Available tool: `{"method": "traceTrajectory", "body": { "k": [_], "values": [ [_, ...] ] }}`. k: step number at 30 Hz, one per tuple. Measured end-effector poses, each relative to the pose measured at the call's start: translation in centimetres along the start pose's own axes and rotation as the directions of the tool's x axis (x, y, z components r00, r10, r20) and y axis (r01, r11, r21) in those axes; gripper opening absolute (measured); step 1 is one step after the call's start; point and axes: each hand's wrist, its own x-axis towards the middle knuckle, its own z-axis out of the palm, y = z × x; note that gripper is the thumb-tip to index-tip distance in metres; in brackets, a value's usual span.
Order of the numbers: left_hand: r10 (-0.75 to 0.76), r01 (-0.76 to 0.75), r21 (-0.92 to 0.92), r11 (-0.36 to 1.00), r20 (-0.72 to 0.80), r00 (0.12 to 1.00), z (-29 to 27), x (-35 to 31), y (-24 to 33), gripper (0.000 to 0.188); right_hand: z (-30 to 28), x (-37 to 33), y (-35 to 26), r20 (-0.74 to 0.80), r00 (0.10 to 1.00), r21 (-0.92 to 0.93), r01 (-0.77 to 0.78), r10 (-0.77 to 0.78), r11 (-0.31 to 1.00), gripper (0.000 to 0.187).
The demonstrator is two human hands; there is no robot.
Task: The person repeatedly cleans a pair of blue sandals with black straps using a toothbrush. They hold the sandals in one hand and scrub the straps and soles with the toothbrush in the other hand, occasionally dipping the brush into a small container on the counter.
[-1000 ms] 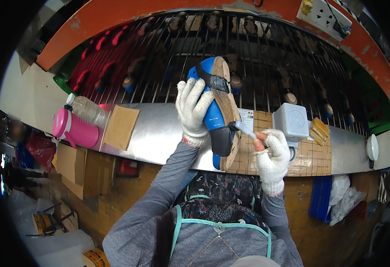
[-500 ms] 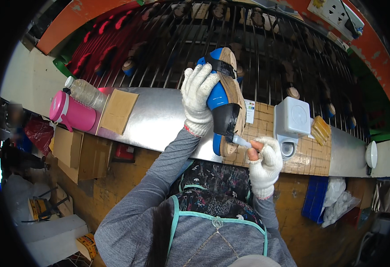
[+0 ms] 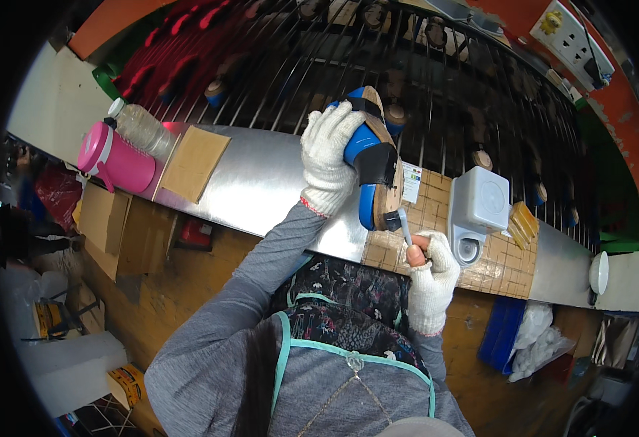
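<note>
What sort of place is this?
Probably a shoemaking workshop. The left hand holds a blue shoe form with black straps and a sole; the right hand holds a small brush; similar forms sit across a rack of metal rods.

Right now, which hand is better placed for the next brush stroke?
Probably the right hand: it holds the brush, its dark head at the shoe's near end; the left hand grips the shoe.

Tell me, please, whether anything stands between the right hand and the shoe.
Only the brush in the right hand, with its dark end at the shoe; nothing else visible stands between them.
</note>
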Motion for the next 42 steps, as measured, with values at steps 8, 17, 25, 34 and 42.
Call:
{"method": "traceTrajectory", "body": {
  "k": [8,17,25,34,42],
  "values": [
    [-0.008,0.007,0.075,0.997,0.003,1.000,-0.5,-0.3,0.1,0.054,0.8,0.4,-0.2,-0.075,0.995,-0.137,0.051,-0.061,0.989,0.019],
    [0.013,-0.013,0.088,0.996,-0.007,1.000,-0.9,-0.4,-0.2,0.054,0.9,2.3,0.6,-0.132,0.948,-0.325,0.235,-0.290,0.916,0.017],
    [-0.142,0.138,0.041,0.990,0.142,0.980,-1.5,-0.3,0.8,0.049,0.0,3.2,1.0,-0.002,0.945,-0.228,0.317,-0.326,0.921,0.019],
    [-0.427,0.640,-0.363,0.677,0.514,0.744,-0.7,-2.0,0.6,0.028,-0.6,5.9,0.4,0.068,0.890,-0.219,0.453,-0.450,0.864,0.018],
    [-0.437,0.742,0.201,0.639,0.889,0.136,-3.8,0.0,2.3,0.079,-1.4,9.7,-0.9,0.246,0.835,-0.147,0.534,-0.492,0.833,0.018]
  ]
}}
